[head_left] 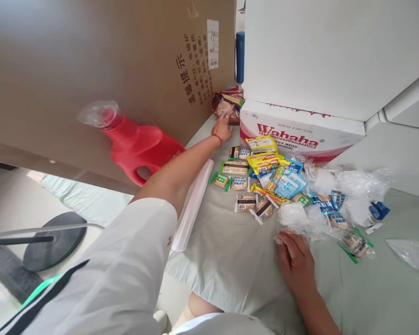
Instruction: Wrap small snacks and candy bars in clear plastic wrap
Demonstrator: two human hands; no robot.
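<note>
My left hand, with a red string on its wrist, stretches far forward to a dark red container. Its fingers are closed on a clear-wrapped pinkish snack packet at the container's near side; the fingertips are partly hidden. Close to my body, my right hand rests on the cloth, fingers curled, pinching the edge of a clear plastic bag. Beyond it lies a loose pile of wrapped biscuits, yellow snack packets and light blue packets.
A large brown carton stands at left, with a red plastic jug before it. A white Wahaha box sits behind the pile under white cabinets. A pale rolled sheet lies on the grey-green cloth.
</note>
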